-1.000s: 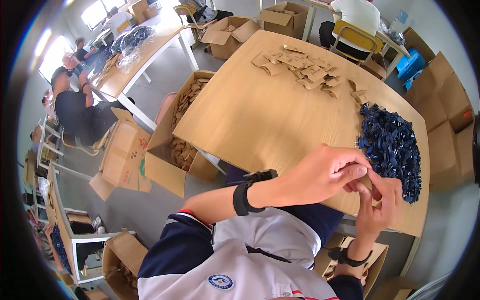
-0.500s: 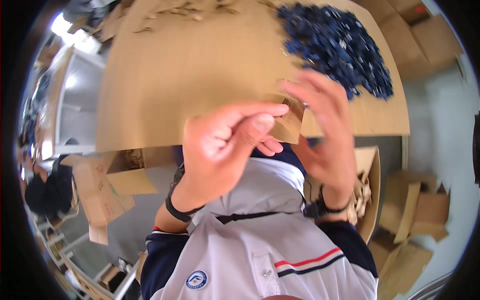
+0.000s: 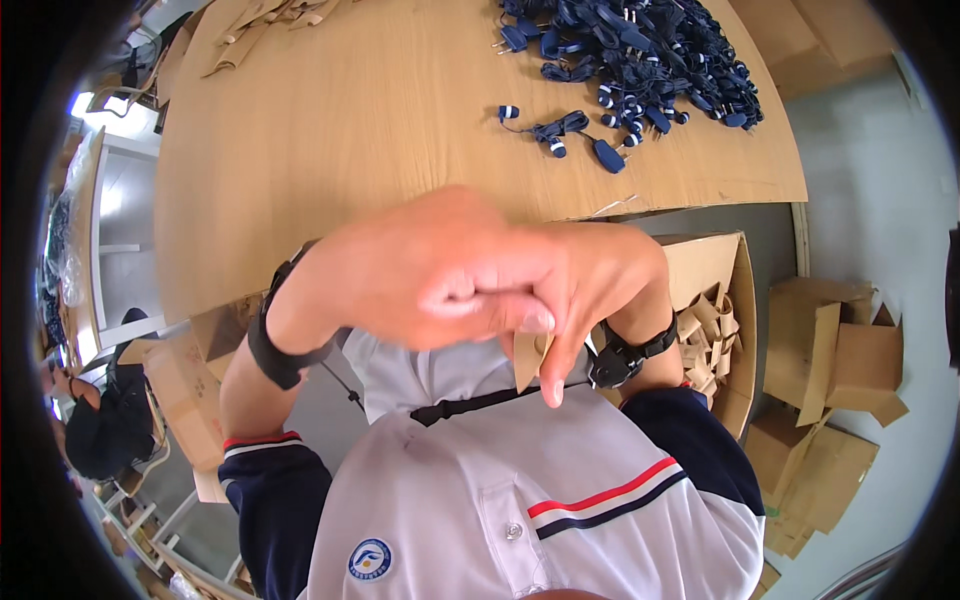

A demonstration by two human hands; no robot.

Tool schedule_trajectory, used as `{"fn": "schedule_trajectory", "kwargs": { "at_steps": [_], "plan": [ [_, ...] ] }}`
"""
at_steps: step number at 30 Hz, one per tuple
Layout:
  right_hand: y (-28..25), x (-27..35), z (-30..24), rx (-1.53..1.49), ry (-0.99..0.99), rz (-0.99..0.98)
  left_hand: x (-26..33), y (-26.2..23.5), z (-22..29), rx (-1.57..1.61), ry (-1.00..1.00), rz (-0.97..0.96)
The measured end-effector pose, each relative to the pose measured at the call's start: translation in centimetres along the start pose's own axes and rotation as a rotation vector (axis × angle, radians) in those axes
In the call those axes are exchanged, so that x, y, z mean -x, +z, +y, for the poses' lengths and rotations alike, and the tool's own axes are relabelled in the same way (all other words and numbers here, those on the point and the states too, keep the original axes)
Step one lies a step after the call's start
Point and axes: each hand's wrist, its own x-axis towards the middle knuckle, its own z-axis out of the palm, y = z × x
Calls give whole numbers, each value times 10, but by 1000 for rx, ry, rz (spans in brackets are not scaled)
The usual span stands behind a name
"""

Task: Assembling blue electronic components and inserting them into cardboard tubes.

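Note:
My left hand (image 3: pixel 430 270) and my right hand (image 3: pixel 605 265) meet in front of my waist, just off the table's near edge. Between them is a small brown cardboard pillow box (image 3: pixel 531 358), mostly covered by my fingers. My right fingers are around it, pointing down. My left hand is curled, its thumb pressed at the top of the box; its other fingers are largely hidden. Beyond my hands lies a pile of dark blue plug adapters with cords (image 3: pixel 650 60). One corded piece (image 3: pixel 560 130) lies at the pile's near side.
Flat brown pillow boxes (image 3: pixel 245 30) lie at the table's (image 3: pixel 330 130) far left. At my right, below the table edge, stands a carton (image 3: pixel 738 390) of filled-out pillow boxes (image 3: pixel 708 340). Open cartons (image 3: pixel 825 350) stand farther right, and another carton (image 3: pixel 185 395) is at my left.
My hands have come together and moved down toward my body with the pillow box. My right hand, earlier loosely spread beside the box, has closed around it. The view has shifted.

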Motion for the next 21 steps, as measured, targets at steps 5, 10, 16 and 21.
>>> {"fn": "schedule_trajectory", "kwargs": {
  "at_steps": [5,10,16,21],
  "plan": [
    [-6,12,2,77,43,-69,-2,2,24,55,-185,132],
    [-7,-17,54,-491,-823,-182,-12,25,-1,-423,285,495],
    [31,35,-12,-96,-448,848,-24,3,18,-669,116,342],
    [-3,146,13,1355,-521,2036,-79,-66,-33,-735,-209,491]
  ]
}}
